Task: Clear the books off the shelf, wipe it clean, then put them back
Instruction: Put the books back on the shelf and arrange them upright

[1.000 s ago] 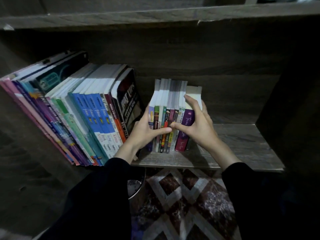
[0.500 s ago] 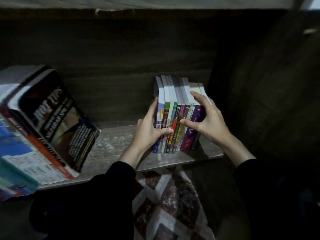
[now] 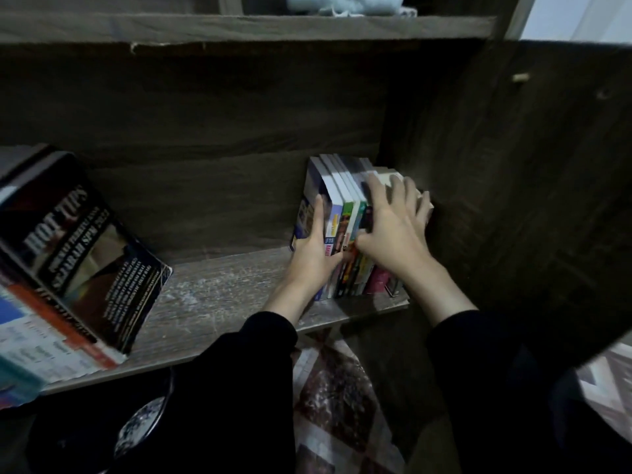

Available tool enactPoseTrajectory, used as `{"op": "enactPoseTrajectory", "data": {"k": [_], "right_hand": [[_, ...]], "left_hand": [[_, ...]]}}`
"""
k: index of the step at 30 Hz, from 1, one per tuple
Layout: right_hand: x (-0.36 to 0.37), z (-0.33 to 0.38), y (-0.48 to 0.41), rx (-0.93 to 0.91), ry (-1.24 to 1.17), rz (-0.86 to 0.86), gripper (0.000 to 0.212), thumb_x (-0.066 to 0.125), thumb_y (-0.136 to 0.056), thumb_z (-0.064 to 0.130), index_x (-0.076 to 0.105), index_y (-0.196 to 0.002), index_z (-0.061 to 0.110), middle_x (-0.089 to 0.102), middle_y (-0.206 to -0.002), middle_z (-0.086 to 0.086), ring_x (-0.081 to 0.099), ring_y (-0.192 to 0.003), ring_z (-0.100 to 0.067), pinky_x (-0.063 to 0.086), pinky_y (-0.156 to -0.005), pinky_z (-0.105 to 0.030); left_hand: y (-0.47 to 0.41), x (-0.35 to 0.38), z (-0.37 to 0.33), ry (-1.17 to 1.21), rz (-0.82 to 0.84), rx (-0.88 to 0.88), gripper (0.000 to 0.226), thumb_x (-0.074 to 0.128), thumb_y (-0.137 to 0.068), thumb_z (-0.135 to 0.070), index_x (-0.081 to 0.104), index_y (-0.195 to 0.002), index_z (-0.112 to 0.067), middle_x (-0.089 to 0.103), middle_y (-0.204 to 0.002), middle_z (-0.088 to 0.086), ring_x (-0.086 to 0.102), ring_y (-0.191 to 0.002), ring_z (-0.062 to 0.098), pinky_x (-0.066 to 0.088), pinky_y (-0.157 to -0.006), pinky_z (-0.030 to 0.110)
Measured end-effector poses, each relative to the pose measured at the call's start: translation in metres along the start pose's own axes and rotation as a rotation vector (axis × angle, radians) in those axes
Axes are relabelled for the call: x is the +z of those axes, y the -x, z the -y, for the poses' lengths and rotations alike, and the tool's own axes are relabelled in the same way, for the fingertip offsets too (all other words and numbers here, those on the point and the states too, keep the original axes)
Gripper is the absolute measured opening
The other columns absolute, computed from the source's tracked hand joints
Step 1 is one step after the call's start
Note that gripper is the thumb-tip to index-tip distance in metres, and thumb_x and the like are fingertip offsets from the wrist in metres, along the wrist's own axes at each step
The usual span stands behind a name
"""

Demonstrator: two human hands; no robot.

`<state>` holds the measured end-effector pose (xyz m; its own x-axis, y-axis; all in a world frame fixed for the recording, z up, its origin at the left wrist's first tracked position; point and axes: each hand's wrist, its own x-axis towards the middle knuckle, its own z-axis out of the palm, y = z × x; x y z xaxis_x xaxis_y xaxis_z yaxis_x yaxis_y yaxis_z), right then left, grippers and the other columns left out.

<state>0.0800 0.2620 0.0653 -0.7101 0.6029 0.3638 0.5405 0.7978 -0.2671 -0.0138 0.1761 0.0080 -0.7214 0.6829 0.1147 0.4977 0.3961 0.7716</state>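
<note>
A small set of upright paperbacks (image 3: 346,217) stands at the right end of the dusty wooden shelf board (image 3: 219,295), up against the shelf's right wall (image 3: 513,200). My left hand (image 3: 311,254) lies flat on the left cover of the set, fingers straight, thumb across the spines. My right hand (image 3: 393,230) rests over the spines and top edges with its fingers spread; it is slightly blurred. A row of larger books (image 3: 78,254) leans at the left end of the same shelf, a black-covered one outermost.
Bare board with pale dust streaks lies between the two groups of books. A pale cloth (image 3: 342,3) sits on the shelf above. Below are a patterned rug (image 3: 335,405) and a dark round dish (image 3: 143,422).
The small set of books has slid right along the shelf to the right wall, both hands moving with it. My right hand has shifted from the side onto the spines and tops.
</note>
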Motion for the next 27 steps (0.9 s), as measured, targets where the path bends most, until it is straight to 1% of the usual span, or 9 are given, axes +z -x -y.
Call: {"op": "enactPoseTrajectory", "data": {"k": [3,8,12,16,19,21,23,25,27], "right_hand": [[0.006,0.016,0.006,-0.091,-0.01,-0.017,0.079,0.056,-0.081,0.023,0.019,-0.15,0.026,0.014,-0.158,-0.011,0.001,-0.146,-0.028,-0.008,-0.115,-0.052],[0.009,0.018,0.005,-0.06,-0.015,0.022,0.073,0.052,-0.085,0.025,0.019,-0.149,0.031,0.015,-0.158,-0.006,0.001,-0.147,-0.025,-0.006,-0.114,-0.056],[0.007,0.022,0.005,-0.053,-0.019,0.028,0.08,0.054,-0.084,0.024,0.012,-0.151,0.03,0.009,-0.159,-0.009,-0.005,-0.147,-0.028,-0.008,-0.113,-0.057],[0.01,0.028,0.009,-0.08,0.007,-0.007,0.089,0.056,-0.084,0.03,-0.002,-0.151,0.034,-0.008,-0.159,-0.011,-0.016,-0.145,-0.031,-0.012,-0.111,-0.058],[0.01,0.038,0.014,-0.112,0.022,-0.062,0.091,0.057,-0.082,0.029,-0.003,-0.151,0.033,-0.013,-0.158,-0.015,-0.02,-0.144,-0.032,-0.015,-0.111,-0.057],[0.008,0.051,0.016,-0.139,-0.08,-0.143,0.086,0.057,-0.083,0.023,0.006,-0.152,0.03,-0.002,-0.158,-0.017,-0.012,-0.145,-0.032,-0.009,-0.115,-0.052],[0.009,0.075,0.018,-0.186,-0.258,-0.22,0.077,0.057,-0.082,0.015,0.021,-0.151,0.024,0.015,-0.156,-0.018,0.003,-0.145,-0.031,0.007,-0.118,-0.048],[0.014,0.11,0.019,-0.239,-0.405,-0.241,0.07,0.054,-0.08,0.013,0.032,-0.146,0.019,0.03,-0.149,-0.019,0.02,-0.14,-0.033,0.021,-0.114,-0.047],[0.023,0.155,0.021,-0.295,-0.52,-0.213,0.067,0.051,-0.076,0.015,0.039,-0.142,0.015,0.038,-0.142,-0.019,0.03,-0.133,-0.034,0.029,-0.11,-0.047]], "left_hand": [[0.004,-0.005,-0.002,-0.045,0.001,0.037,0.086,0.053,-0.095,-0.016,-0.011,-0.149,-0.036,0.059,-0.115,0.022,0.059,-0.102,0.038,0.042,-0.075,0.034],[0.004,-0.016,-0.002,-0.071,0.061,0.011,0.095,0.06,-0.089,-0.01,-0.006,-0.15,-0.039,0.039,-0.146,0.013,0.043,-0.128,0.032,0.04,-0.098,0.039],[0.005,-0.02,-0.003,-0.043,0.065,0.01,0.094,0.062,-0.087,-0.012,-0.002,-0.15,-0.04,0.037,-0.148,0.01,0.041,-0.131,0.03,0.039,-0.102,0.039],[0.008,-0.027,-0.003,0.012,0.096,0.019,0.085,0.056,-0.091,-0.014,0.001,-0.15,-0.041,0.029,-0.153,0.008,0.032,-0.137,0.031,0.035,-0.107,0.044],[0.009,-0.034,-0.002,-0.026,0.05,0.013,0.081,0.053,-0.093,-0.021,-0.001,-0.149,-0.041,0.026,-0.155,0.006,0.025,-0.141,0.031,0.03,-0.111,0.046],[0.016,-0.048,-0.003,-0.039,-0.032,0.056,0.073,0.051,-0.094,-0.018,0.008,-0.152,-0.031,0.031,-0.152,0.008,0.024,-0.141,0.029,0.025,-0.114,0.041],[0.034,-0.074,-0.002,-0.082,-0.198,0.128,0.062,0.049,-0.093,-0.008,0.026,-0.149,-0.023,0.037,-0.148,0.006,0.02,-0.141,0.025,0.017,-0.115,0.029],[0.056,-0.112,0.007,-0.229,-0.446,0.226,0.053,0.05,-0.087,0.0,0.047,-0.137,-0.016,0.049,-0.135,0.008,0.029,-0.133,0.025,0.022,-0.11,0.027],[0.078,-0.156,0.025,-0.41,-0.688,0.294,0.047,0.053,-0.079,-0.001,0.059,-0.124,-0.012,0.056,-0.118,0.01,0.04,-0.119,0.027,0.03,-0.103,0.03]]}}
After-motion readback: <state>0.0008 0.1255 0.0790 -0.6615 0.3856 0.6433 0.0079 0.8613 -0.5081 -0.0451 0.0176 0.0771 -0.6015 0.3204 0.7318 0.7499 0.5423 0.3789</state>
